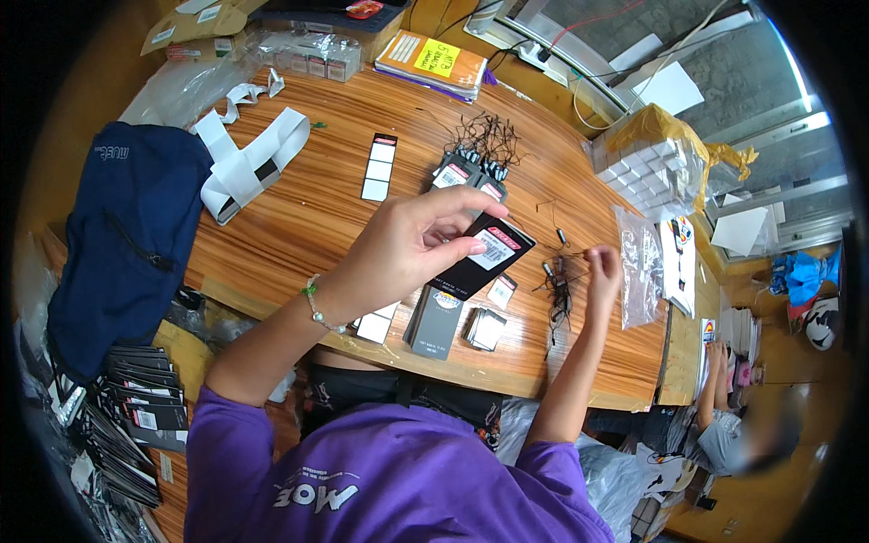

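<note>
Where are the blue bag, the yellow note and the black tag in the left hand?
Blue bag [140, 210], head view: front fabric.
Yellow note [437, 58], head view: centre.
Black tag [493, 252], head view: white sticker.

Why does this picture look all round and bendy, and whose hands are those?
There's no machine here: those are a person's own bare hands. The camera sits on the person's head, looking down, and its very wide lens bends straight edges. The left hand holds a black tag with a white sticker. The right hand is raised beside some black strings; whether it pinches one is too small to tell. On the wooden table lie a stack of dark cards and a curled white strip.
</note>
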The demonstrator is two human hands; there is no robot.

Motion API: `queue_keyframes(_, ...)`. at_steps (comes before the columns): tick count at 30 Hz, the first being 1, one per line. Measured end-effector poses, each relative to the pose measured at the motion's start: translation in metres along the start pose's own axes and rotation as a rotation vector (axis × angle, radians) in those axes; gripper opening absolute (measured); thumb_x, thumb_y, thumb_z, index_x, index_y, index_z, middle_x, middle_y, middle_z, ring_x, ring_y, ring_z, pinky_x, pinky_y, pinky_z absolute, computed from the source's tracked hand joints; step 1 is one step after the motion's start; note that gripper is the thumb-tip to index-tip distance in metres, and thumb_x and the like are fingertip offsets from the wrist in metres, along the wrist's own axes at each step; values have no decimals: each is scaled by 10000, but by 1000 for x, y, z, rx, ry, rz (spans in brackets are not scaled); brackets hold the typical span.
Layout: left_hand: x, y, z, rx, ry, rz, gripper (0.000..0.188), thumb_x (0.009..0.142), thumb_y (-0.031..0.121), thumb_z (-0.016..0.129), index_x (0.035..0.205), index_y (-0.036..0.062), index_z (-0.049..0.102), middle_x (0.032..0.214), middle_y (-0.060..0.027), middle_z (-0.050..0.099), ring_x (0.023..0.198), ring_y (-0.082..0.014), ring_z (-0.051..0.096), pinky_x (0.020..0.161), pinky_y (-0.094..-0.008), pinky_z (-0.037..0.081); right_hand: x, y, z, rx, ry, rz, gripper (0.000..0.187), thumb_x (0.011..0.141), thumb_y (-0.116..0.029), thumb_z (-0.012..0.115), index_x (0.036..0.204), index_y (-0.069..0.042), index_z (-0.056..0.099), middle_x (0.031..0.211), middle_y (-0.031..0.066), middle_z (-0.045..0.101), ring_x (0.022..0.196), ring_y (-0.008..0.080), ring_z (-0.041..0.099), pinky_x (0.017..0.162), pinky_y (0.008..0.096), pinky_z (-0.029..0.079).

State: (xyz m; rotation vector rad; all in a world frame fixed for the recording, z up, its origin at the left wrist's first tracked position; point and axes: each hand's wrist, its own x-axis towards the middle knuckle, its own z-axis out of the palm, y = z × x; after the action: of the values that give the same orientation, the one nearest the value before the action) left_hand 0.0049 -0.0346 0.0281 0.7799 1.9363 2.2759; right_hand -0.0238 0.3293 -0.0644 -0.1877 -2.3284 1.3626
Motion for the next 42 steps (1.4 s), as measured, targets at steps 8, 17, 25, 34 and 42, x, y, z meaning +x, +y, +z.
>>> queue_keyframes(8,1,7,-11,23,-23,-51,275,805,-28,588,1076,6,558,922,-83,643,845,-102,611,748,-228,494,13,-74,-29,132,241,-188,94,850,-102,588,873,-12,598,804,5,560,734,68,468,676,208,370)
queue_keyframes(17,0,-5,-9,288,-81,26,156,792,2,600,948,1,598,942,-62,643,815,-100,603,712,-228,482,-14,-148,11,218,37,-268,69,846,-51,563,886,2,583,734,34,543,650,93,483,597,216,389)
queue_keyframes(25,-2,9,-12,203,-252,-38,163,793,42,617,947,-9,604,896,-72,652,804,-126,614,691,-255,493,-44,-208,77,437,-597,-182,201,771,19,627,970,37,609,623,21,561,545,82,501,539,202,395)
queue_keyframes(34,10,21,-43,111,48,-98,221,793,10,628,1007,-27,588,874,-59,646,823,-85,594,754,-222,478,-16,-210,67,1411,-736,-249,162,884,-206,504,859,-48,482,654,140,604,545,215,581,718,399,445)
queue_keyframes(42,10,10,-44,-24,97,-145,190,790,-18,619,973,-22,568,896,-77,638,832,-118,609,758,-232,488,-18,-219,65,1090,-389,-347,138,867,-55,506,985,17,492,835,182,630,729,262,623,776,395,472)
